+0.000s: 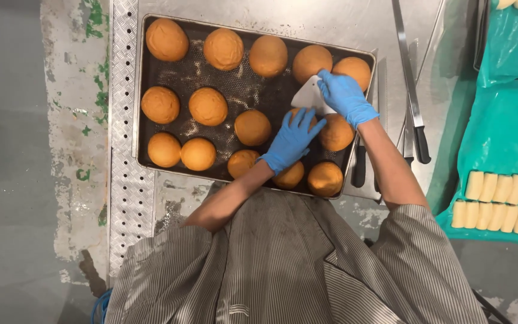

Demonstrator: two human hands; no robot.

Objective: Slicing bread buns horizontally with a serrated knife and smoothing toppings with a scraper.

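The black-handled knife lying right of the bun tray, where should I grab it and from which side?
Grip the black-handled knife by its dark handle, the end nearest you, coming from above and the right. Its long blade points away up the steel table, and the baking tray and the right hand with the white scraper crowd its left.

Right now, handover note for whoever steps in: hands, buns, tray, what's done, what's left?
Left hand, blue-gloved, lies flat on a round golden-brown bun near the tray's right side.
Right hand, blue-gloved, holds a white plastic scraper with its edge down at that bun.
Dark perforated metal baking tray on the steel table holds the buns, all whole as far as visible.
Long knives lie right of the tray.
Done: none visibly taken off. Left: every bun sits on the tray.
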